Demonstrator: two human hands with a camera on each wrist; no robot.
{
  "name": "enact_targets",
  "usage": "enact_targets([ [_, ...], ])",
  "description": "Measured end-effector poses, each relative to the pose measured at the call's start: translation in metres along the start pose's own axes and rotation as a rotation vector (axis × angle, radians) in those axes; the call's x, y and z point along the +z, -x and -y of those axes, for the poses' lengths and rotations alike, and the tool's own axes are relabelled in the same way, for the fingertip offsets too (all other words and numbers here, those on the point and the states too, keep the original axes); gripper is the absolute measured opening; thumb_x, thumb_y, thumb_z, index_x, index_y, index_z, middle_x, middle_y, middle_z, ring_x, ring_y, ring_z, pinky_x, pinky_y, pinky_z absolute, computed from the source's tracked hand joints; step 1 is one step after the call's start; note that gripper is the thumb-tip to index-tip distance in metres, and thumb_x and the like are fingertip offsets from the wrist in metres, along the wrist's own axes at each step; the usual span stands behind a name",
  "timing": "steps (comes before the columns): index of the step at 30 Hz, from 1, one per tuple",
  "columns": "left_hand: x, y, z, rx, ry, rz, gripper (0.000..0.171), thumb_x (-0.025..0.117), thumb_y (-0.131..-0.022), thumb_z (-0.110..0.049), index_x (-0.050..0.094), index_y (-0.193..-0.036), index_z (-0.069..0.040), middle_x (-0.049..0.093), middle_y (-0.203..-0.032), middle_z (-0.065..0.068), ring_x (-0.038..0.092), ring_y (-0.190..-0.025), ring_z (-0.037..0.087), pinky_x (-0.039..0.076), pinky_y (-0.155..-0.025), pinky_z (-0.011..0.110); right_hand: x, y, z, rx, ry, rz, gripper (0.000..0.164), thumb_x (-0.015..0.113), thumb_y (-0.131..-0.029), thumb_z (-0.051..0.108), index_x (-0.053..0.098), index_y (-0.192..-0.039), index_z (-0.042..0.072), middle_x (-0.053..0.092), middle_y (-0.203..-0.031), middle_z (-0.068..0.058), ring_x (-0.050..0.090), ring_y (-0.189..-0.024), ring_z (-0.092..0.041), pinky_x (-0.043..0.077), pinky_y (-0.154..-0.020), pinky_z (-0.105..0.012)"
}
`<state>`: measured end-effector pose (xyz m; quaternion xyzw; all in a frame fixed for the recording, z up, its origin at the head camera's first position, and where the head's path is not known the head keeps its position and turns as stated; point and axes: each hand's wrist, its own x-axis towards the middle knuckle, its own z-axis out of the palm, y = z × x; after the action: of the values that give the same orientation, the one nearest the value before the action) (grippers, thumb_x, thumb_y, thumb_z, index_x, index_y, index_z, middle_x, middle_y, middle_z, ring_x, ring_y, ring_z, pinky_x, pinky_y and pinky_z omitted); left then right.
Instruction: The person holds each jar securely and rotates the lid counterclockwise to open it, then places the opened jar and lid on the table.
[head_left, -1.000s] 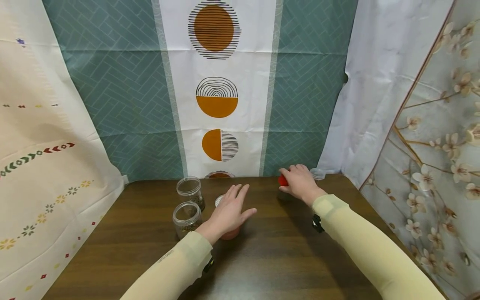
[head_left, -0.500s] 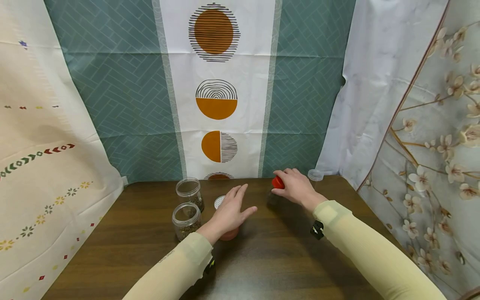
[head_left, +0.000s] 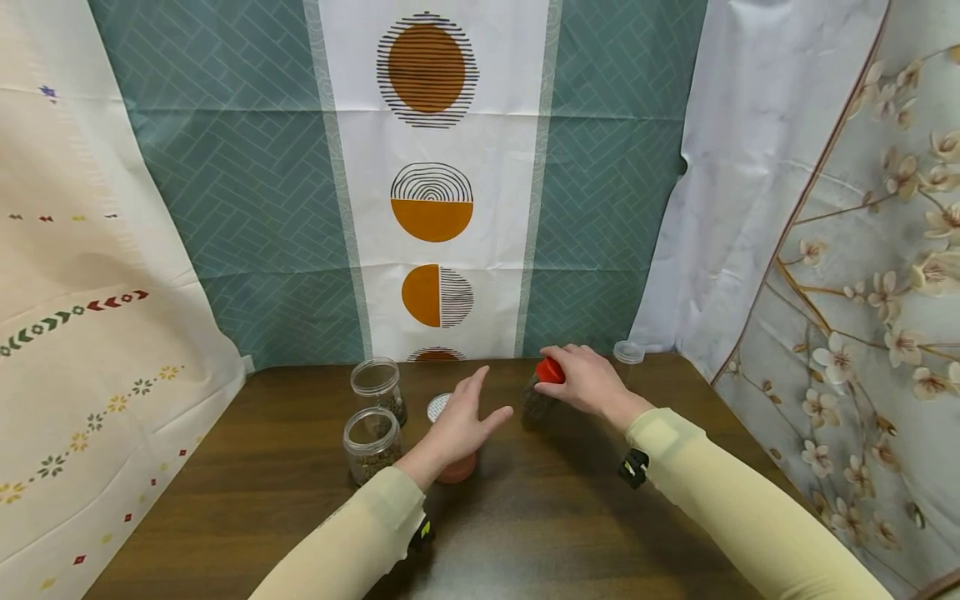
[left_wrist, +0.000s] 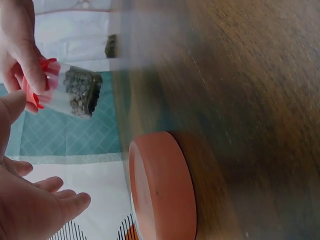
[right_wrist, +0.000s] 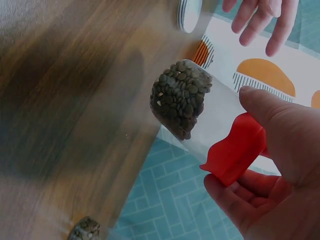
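Note:
My right hand [head_left: 590, 380] grips the red lid [right_wrist: 237, 147] of a clear jar [head_left: 536, 404]. Small, flat brown seeds [right_wrist: 181, 95] fill the jar's lower part. It hangs tilted, its base raised over the table in the left wrist view. Fingers spread and holding nothing, my left hand [head_left: 459, 423] hovers over a round terracotta-coloured dish [left_wrist: 167, 185], which it partly hides in the head view. Beyond that hand lies a white patterned disc [head_left: 438, 405].
Two lidless clear jars [head_left: 372, 437] with seeds in the bottom stand left of my left hand. Another clear container [head_left: 628, 353] stands at the back right, behind my right hand. Patterned cloths [head_left: 618, 208] hang along the back and sides of the brown table [head_left: 540, 517].
My right hand has brought the red-lidded jar left, away from the back right container, and the jar now tilts more. The left hand stays nearly in place.

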<state>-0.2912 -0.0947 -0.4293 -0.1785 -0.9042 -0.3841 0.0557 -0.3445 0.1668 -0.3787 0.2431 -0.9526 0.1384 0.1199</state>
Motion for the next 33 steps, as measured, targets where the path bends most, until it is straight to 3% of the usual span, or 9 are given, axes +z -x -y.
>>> enact_targets([
  [10,0.0,0.003,-0.008,-0.064,0.136,0.051,0.09,0.069,-0.109,-0.05,0.024,-0.174,-0.009,0.03,-0.174,0.027,0.037,-0.158,0.044,0.035,-0.123,0.064,0.0,0.004,0.007,0.024,-0.068,0.036,0.066,0.083,-0.098,0.045,0.065,-0.151,0.011,0.073,-0.119,-0.011,0.062,-0.099,-0.027,0.058,-0.08,-0.041],
  [21,0.002,0.003,-0.009,-0.062,0.144,0.067,0.097,0.079,-0.103,-0.047,0.025,-0.174,-0.009,0.031,-0.174,0.026,0.038,-0.157,0.043,0.035,-0.124,0.064,-0.002,0.008,0.014,0.036,-0.179,0.057,0.067,0.083,-0.099,0.045,0.065,-0.151,0.009,0.072,-0.11,-0.005,0.062,-0.092,-0.023,0.056,-0.075,-0.038],
  [33,0.007,0.004,-0.012,-0.051,0.106,0.081,0.105,0.088,-0.097,-0.039,0.024,-0.175,-0.013,0.029,-0.175,0.022,0.038,-0.157,0.043,0.037,-0.123,0.064,-0.002,0.015,0.021,0.084,-0.275,0.093,0.066,0.081,-0.1,0.047,0.063,-0.154,0.013,0.072,-0.122,-0.007,0.064,-0.098,-0.023,0.057,-0.084,-0.041],
])
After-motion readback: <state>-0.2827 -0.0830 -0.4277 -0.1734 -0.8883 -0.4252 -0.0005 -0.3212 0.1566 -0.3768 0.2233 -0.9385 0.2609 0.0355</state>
